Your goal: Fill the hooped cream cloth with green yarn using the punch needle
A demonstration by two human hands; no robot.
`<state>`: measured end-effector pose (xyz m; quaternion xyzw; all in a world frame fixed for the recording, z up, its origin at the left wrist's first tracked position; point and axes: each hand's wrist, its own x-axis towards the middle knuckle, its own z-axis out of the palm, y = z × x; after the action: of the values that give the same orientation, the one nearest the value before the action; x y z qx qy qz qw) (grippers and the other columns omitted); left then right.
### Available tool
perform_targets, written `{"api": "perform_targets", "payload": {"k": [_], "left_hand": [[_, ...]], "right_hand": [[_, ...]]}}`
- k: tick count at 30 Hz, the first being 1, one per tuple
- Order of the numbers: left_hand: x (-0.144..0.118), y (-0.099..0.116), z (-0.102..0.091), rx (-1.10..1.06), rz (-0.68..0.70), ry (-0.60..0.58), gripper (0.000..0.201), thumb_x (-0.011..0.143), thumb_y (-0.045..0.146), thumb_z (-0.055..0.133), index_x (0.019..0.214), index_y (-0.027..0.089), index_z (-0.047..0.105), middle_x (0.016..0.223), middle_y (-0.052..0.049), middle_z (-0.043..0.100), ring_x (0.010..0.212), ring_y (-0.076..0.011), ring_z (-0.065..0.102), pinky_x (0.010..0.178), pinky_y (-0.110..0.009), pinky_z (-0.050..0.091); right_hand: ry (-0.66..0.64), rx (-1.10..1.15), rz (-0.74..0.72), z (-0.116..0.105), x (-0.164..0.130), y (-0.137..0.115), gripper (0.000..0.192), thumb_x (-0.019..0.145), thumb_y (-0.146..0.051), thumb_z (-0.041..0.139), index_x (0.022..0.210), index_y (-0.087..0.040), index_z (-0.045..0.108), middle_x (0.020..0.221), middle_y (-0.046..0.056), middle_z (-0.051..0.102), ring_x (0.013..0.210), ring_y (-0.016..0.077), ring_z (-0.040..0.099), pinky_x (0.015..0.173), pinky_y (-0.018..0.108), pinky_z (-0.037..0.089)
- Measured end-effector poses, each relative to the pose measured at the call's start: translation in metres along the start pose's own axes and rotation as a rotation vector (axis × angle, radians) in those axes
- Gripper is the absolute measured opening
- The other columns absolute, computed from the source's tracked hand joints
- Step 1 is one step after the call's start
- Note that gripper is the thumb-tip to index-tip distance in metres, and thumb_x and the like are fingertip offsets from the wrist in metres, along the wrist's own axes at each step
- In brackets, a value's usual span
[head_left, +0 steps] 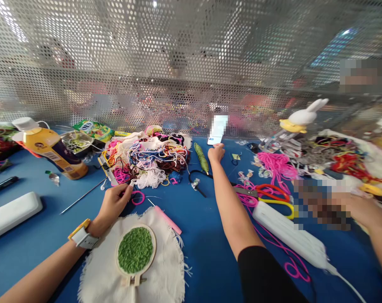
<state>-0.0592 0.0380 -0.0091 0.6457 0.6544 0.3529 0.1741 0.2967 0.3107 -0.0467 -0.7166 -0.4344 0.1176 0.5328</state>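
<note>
My right hand [216,152] reaches forward with its fingers closed at the lower edge of a phone [215,139], which stands tilted by the mesh panel. My left hand [116,203] is closed in front of a heap of mixed yarn [153,158]. A small white tip shows at its fingers, too small to name. Below it lies cream cloth [165,269] in an embroidery hoop [154,248], with looped green stitching [136,249] filling the ring. A pink punch needle [168,219] rests on the cloth's upper edge. A green yarn skein [201,158] lies left of my right hand.
An orange drink bottle [53,149] and a white case [14,214] are at left. Right of my forearm lie scissors [274,200], pink yarn [276,166] and a white power strip [288,233]. Another person's arm [364,210] reaches in from the right. A perforated metal panel [178,92] borders the back.
</note>
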Motion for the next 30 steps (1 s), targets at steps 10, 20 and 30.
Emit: {"api": "perform_targets", "payload": {"k": [10,20,30], "left_hand": [[0.0,-0.001,0.0,-0.005,0.012,-0.006,0.043,0.088,0.045,0.042,0.053,0.019,0.043,0.045,0.004,0.039,0.045,-0.0096,0.036,0.047,-0.024,0.027],[-0.002,-0.002,-0.001,0.021,0.023,0.006,0.043,0.088,0.044,0.042,0.053,0.019,0.043,0.045,0.004,0.04,0.045,-0.0097,0.037,0.047,-0.023,0.029],[-0.002,0.002,-0.002,0.034,-0.002,0.003,0.043,0.089,0.044,0.043,0.054,0.019,0.042,0.046,0.004,0.042,0.046,-0.01,0.037,0.048,-0.023,0.03]], "right_hand": [[0.046,0.011,-0.081,0.003,0.003,-0.011,0.041,0.059,0.002,0.04,0.093,-0.022,0.039,0.111,0.01,0.064,0.106,0.0264,0.051,0.094,0.045,0.039],[0.199,0.128,-0.123,-0.001,0.022,-0.014,0.044,0.059,0.003,0.035,0.096,-0.021,0.04,0.112,0.009,0.062,0.107,0.0201,0.055,0.094,0.036,0.041],[0.243,0.19,-0.121,0.006,0.039,-0.007,0.043,0.058,0.002,0.033,0.093,-0.021,0.041,0.103,0.007,0.064,0.104,0.0203,0.059,0.095,0.041,0.041]]}}
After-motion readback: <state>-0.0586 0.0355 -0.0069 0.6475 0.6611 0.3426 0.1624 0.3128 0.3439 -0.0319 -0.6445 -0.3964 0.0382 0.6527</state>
